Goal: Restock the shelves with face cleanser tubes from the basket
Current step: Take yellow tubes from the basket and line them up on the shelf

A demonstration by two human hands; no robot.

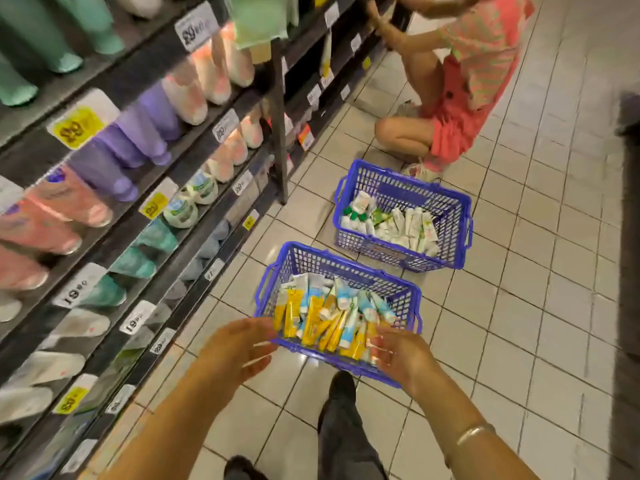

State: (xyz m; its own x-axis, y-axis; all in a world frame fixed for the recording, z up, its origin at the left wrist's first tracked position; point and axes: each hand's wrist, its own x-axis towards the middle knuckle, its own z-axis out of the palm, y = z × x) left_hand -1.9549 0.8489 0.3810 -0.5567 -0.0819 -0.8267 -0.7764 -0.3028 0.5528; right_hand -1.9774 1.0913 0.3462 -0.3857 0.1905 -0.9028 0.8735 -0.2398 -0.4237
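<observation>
A blue plastic basket [298,261] stands on the tiled floor in front of me, filled with several yellow and light-blue face cleanser tubes [329,317]. My left hand [235,348] hovers at the basket's near left corner with fingers spread and relaxed, holding nothing. My right hand [398,355] is over the near right rim, its fingers loosely bent beside the tubes, and I cannot tell whether they touch one. Dark shelves [145,216] on the left carry rows of pink, purple, green and white tubes.
A second blue basket [450,216] with white and green tubes stands farther back. A person in a pink dress [460,98] crouches beyond it, reaching into the shelves. My dark shoe and trouser leg [346,420] are below the near basket. Tiled floor stretches to the right.
</observation>
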